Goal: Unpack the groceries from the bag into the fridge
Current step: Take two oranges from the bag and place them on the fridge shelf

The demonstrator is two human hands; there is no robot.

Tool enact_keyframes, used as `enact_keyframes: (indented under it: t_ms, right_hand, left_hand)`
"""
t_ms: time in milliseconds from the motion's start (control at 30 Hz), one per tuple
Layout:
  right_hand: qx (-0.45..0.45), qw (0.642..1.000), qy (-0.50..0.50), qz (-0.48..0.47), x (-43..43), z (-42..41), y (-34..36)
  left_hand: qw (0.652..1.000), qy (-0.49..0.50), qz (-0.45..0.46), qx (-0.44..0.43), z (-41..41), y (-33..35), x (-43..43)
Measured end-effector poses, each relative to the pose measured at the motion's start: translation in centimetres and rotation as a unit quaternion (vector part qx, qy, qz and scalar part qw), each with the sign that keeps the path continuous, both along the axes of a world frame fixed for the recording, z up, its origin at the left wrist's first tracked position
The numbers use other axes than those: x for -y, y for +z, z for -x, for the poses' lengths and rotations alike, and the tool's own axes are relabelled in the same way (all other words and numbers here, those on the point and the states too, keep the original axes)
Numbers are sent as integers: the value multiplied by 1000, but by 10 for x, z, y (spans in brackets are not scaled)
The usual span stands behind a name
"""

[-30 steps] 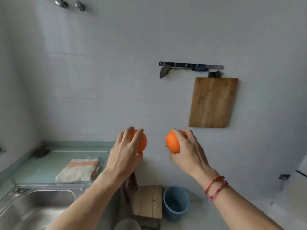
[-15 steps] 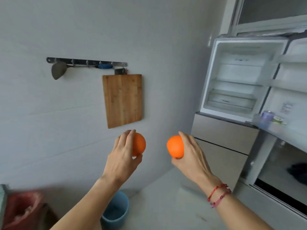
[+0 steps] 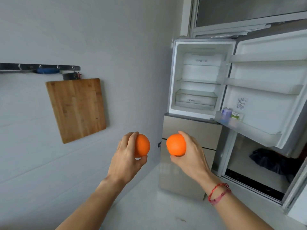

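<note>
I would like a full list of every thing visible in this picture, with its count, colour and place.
round orange fruit: 2, orange, one in each hand, the second on the right
open white fridge: 1, white inside, right of centre, upper door open
clear door shelf: 1, lowest on the open door, holds can and carton
small can: 1, pale purple
small carton: 1, green and white
wooden cutting board: 1, brown, hanging on the wall
metal hook rail: 1, grey, above the board
dark bag: 1, black, lower right
red string bracelet: on the right wrist
left hand: holds one fruit
right hand: holds the other
</note>
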State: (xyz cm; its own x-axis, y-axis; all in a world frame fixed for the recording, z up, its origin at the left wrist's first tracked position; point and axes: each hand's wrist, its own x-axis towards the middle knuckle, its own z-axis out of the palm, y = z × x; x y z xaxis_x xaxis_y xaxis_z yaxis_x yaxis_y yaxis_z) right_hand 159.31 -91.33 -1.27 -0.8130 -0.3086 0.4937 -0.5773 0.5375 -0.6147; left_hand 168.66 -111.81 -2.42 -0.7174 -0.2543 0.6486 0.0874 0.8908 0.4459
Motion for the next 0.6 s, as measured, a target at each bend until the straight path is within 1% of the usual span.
enact_keyframes:
  t_ms: [300, 600]
  right_hand:
    - [5, 1000, -5, 17, -12, 63, 0]
    - [4, 999, -38, 9, 14, 149, -10]
  left_hand:
    - [1000, -22, 11, 4, 74, 5, -11]
    - [999, -46, 15, 7, 172, -2, 18]
